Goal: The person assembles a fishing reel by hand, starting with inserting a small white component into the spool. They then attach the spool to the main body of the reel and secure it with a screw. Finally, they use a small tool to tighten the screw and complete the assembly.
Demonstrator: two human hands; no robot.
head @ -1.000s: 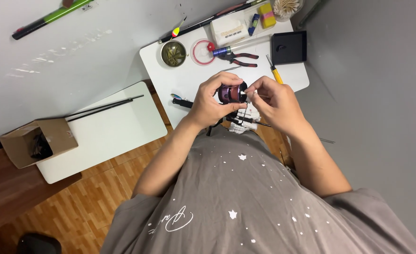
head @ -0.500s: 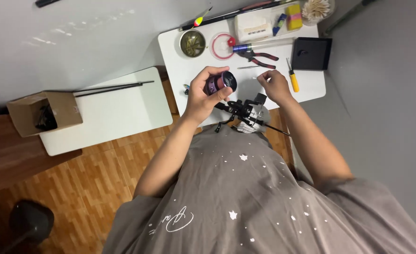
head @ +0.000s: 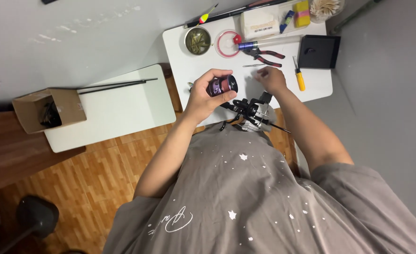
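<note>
My left hand (head: 207, 96) has its grip closed around a small dark purple spool (head: 222, 86), held just above the white worktop (head: 194, 70), its round end facing right. My right hand (head: 271, 79) rests on the worktop, perhaps pinching something too small to tell.

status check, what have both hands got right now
Left hand gripping a dark purple spool above the white table. Right hand empty, flat on the table near red-handled pliers. Black reel body at table edge.
</note>
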